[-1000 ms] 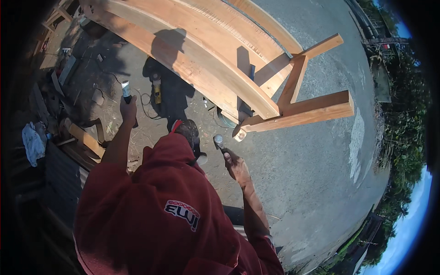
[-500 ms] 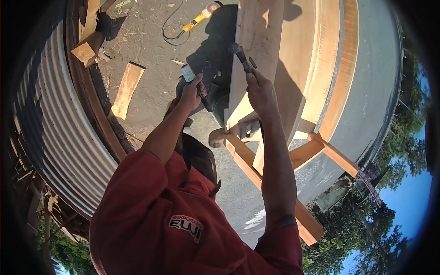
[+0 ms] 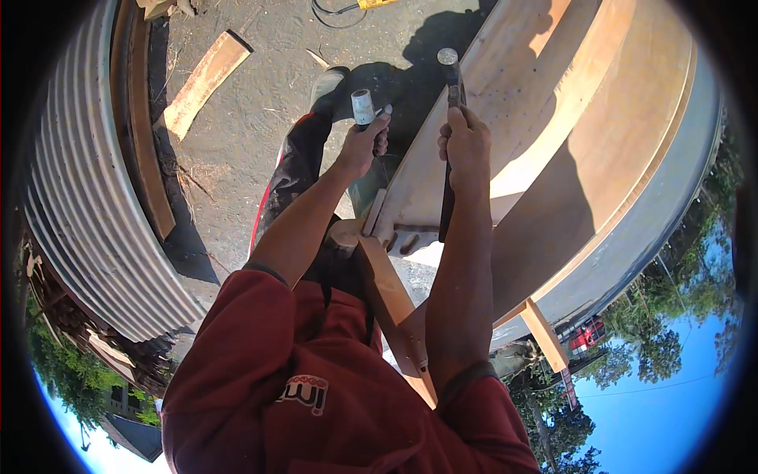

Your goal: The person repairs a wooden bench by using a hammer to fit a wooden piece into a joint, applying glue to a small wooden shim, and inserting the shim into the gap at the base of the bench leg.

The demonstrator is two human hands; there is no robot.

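Note:
My left hand (image 3: 365, 141) is closed around a tool with a white cylindrical top (image 3: 362, 107); its lower part is largely hidden. To its right, my right hand (image 3: 466, 142) grips a hammer (image 3: 448, 59), metal head raised above the fist and dark handle running down behind the forearm. Both hands are apart, over the near end of a long wooden piece of planks (image 3: 513, 103) with crosspieces. A wooden beam with a rounded end (image 3: 346, 235) lies below my left hand, between my forearms.
Corrugated metal sheeting (image 3: 83, 166) and dark timber (image 3: 154, 182) line the left side. A loose board (image 3: 204, 87) lies on the ground, and a yellow power tool with a cord (image 3: 375, 3) sits at the top edge. Trees and a red vehicle (image 3: 586, 336) show beyond.
My view has swung round to the end of the wooden piece. My hands, far apart a second ago, are now closer together over it, still holding both tools.

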